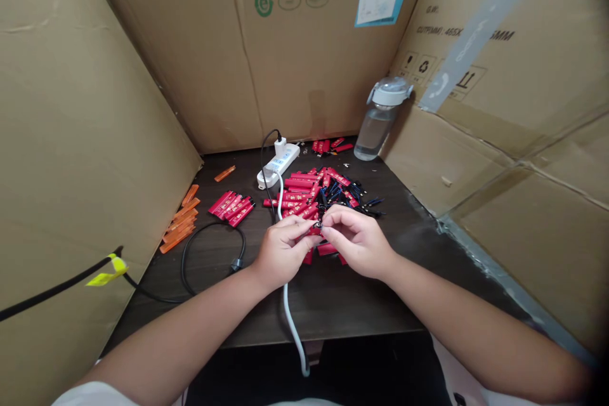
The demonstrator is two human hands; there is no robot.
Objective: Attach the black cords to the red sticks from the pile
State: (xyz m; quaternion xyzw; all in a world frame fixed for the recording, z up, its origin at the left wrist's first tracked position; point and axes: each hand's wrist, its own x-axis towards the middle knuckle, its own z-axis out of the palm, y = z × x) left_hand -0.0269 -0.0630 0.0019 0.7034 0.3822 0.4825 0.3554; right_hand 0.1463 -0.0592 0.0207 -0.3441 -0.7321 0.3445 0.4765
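Note:
My left hand (280, 250) and my right hand (359, 242) meet at the middle of the dark table. Both are closed in a pinch, fingertips almost touching. Between them shows a small dark piece with a shiny metallic bit (318, 224); its kind is too small to make out, and the fingers partly cover it. Under and behind the hands lies a heap of red lighter-like sticks (299, 184) with gold print. Thin black and blue parts (337, 193) are mixed in at the heap's right side.
Left of the heap lie several red sticks in a row (232, 208) and orange flat pieces (179, 225). A white power strip (278, 165) with a white cable (291, 317) stands behind. A black cable (185, 260) loops left. A water bottle (378, 120) stands back right; cardboard walls (181, 44) surround the table.

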